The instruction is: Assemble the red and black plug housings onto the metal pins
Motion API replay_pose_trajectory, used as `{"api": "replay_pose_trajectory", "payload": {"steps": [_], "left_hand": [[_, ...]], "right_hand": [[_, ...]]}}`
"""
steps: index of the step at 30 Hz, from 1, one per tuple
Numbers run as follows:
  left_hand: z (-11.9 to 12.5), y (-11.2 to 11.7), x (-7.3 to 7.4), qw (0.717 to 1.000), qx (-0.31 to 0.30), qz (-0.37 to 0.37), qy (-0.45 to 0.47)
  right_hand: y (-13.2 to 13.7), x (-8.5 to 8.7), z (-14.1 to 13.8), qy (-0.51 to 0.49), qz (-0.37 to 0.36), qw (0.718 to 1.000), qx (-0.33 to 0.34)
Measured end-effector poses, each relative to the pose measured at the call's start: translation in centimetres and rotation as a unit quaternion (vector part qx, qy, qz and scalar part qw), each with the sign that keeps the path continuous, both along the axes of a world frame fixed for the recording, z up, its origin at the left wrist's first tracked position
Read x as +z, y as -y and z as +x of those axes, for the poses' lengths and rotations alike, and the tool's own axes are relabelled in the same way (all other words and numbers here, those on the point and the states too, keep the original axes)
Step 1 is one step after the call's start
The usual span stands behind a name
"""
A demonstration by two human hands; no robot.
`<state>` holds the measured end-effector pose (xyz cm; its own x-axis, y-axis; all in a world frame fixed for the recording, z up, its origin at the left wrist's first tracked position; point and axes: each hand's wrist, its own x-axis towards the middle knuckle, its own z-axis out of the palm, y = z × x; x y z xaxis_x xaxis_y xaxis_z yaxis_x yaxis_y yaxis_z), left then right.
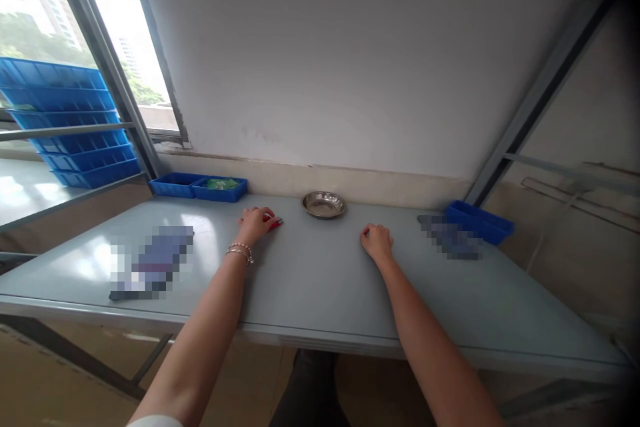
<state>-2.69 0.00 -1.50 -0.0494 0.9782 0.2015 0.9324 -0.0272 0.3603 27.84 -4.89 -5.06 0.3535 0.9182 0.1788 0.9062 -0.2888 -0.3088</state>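
My left hand (256,223) rests on the grey table (310,280) with its fingers curled over a small red tool with a metal tip (275,222); a beaded bracelet sits on that wrist. My right hand (377,240) lies on the table a little to the right, fingers curled in a loose fist, with nothing visible in it. A small round metal dish (324,204) stands beyond and between the two hands, near the wall.
Two small blue trays (199,185) sit at the table's far left corner, one holding something green. Another blue tray (479,221) is at the far right. Blue crates (65,120) are stacked by the window. Blurred patches lie left and right on the table.
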Motion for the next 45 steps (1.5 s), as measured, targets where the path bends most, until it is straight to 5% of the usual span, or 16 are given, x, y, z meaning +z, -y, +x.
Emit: {"api": "replay_pose_trajectory", "payload": {"steps": [4, 10, 45], "left_hand": [[0.3, -0.3, -0.5, 0.998, -0.062, -0.013, -0.029], [0.4, -0.2, -0.8, 0.996, -0.074, 0.001, -0.055], [2.3, 0.9, 0.2, 0.993, -0.023, -0.001, -0.112]], "right_hand": [[0.0, 0.1, 0.0, 0.005, -0.008, 1.000, -0.001], [0.1, 0.1, -0.1, 0.006, -0.013, 1.000, -0.001], [1.0, 0.9, -0.8, 0.086, -0.030, 0.996, 0.004]]}}
